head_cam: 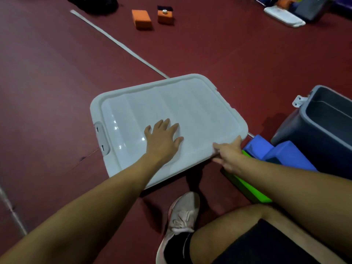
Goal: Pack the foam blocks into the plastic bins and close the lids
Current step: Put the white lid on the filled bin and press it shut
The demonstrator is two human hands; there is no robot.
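White lid [182,111] lying across the near bin on the dark red floor [47,82], tilted in view, grey latch [102,138] on its left end. Left hand [162,138] flat on the lid's near-left part, fingers straight and spread apart, palm pressing down. Right hand [228,155] at the lid's near-right corner, thumb on top of the rim, fingers curled under the edge, pinching it. Blue foam blocks [282,151] just beside that corner, to the right, resting against a green foam block [247,187] lower down, partly hidden by the right forearm. Grey open bin [323,119] further right, lid off, white latch [300,101] sticking out from its left wall; contents not visible. Two orange foam blocks [142,19] well apart from the hands, far up the floor, the right one [165,16] bearing a small white object. Second white lid [285,16] at top right beside another grey bin. Pale strip [118,44] running diagonally along the floor. Pink shoe [182,216] and bare knee at bottom.
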